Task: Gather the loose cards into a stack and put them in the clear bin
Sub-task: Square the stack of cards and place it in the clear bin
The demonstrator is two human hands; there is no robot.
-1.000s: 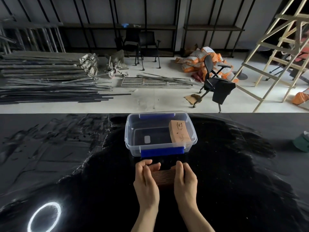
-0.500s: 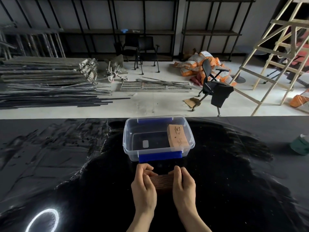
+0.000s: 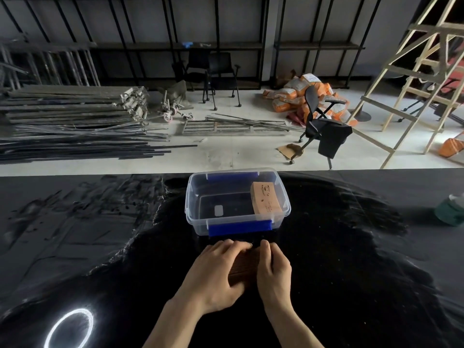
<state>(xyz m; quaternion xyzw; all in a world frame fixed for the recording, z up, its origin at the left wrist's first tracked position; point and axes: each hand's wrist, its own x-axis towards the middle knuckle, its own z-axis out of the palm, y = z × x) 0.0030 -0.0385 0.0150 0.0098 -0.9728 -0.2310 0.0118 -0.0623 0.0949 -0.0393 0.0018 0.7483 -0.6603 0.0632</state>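
Note:
A brown stack of cards (image 3: 244, 267) lies on the black table just in front of the clear bin (image 3: 193, 212). My left hand (image 3: 218, 275) covers the stack's left side with its fingers curled over the far edge. My right hand (image 3: 273, 270) clasps the right side. Only a strip of card edges shows between the two hands. The bin has blue clips on its near and far walls. Inside it, a tan cardboard box (image 3: 265, 198) leans against the right wall.
A green object (image 3: 450, 209) sits at the right edge of the black table (image 3: 100, 247). A bright ring of reflected light (image 3: 69, 329) shows at the lower left. Beyond the table are metal bars, chairs, orange sacks and a wooden ladder.
Both hands have turned inward and closed over the stack, with fingers now wrapped over its far edge. The stack stays on the table in front of the bin.

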